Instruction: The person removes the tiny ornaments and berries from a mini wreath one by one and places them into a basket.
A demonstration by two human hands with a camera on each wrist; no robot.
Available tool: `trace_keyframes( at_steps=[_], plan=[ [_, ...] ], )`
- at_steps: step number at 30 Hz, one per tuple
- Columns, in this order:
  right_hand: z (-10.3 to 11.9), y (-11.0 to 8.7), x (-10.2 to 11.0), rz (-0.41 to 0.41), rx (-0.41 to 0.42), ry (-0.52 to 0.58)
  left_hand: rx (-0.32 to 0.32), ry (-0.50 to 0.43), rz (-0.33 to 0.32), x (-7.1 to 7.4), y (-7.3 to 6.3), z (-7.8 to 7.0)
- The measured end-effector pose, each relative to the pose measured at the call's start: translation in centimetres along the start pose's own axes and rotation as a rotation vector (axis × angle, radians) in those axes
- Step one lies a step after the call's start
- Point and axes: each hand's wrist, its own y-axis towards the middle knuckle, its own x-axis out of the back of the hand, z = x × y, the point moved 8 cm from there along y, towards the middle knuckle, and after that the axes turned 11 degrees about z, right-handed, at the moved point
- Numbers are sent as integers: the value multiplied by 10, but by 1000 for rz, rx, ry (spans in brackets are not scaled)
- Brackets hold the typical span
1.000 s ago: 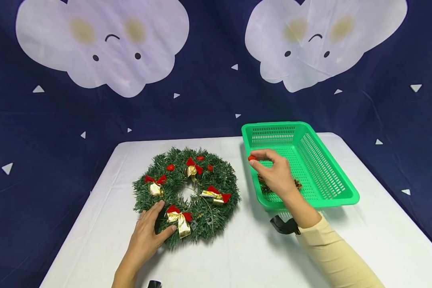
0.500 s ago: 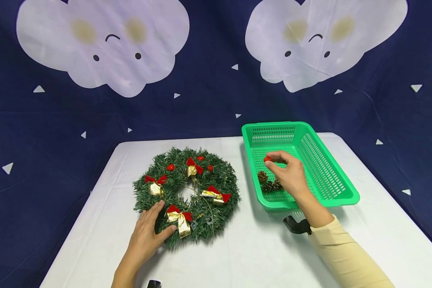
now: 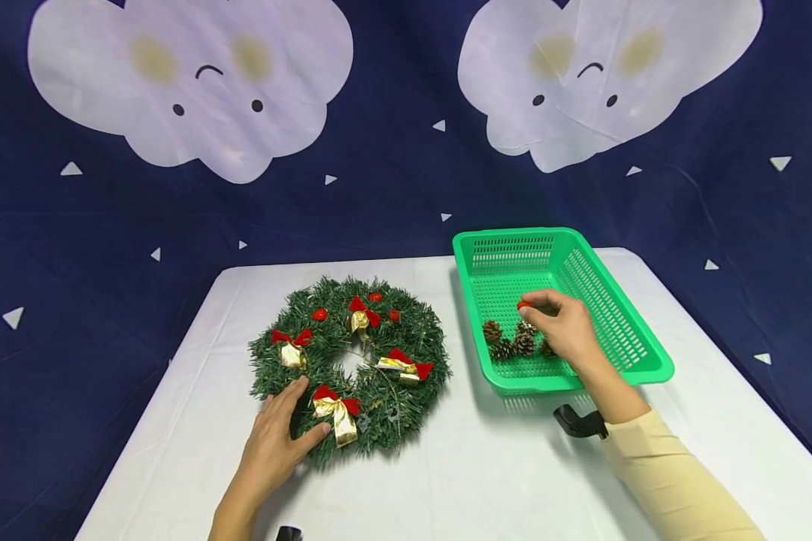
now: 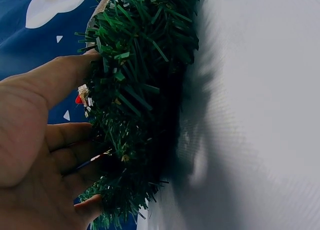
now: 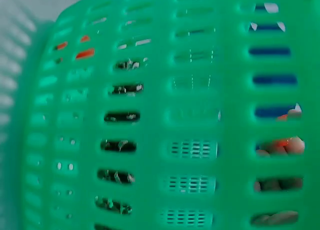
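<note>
Fingers [image 3: 548,295] pinching red ball [image 3: 524,305], wreath [image 3: 325,342], basket [image 3: 604,315]

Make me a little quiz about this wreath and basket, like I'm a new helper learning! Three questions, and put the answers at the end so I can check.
1. Count: how many red-and-gold bows are on the wreath?

2. Pick one: what does the right hand pinch?
A) a candle
B) a small red ornament
C) a silver bell

3. Fill in the blank: the pine cones lie in the green ____.

Key:
1. Four.
2. B, the small red ornament.
3. Basket.
</note>
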Motion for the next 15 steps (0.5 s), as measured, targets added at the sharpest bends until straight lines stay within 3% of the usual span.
trace_keyframes(
  at_steps=[8, 15],
  plan=[
    [-12, 5, 5, 41, -40, 13, 3, -1, 3, 1, 0, 0],
    [-22, 6, 8, 70, -89, -43, -3, 5, 0, 0, 0, 0]
  ],
)
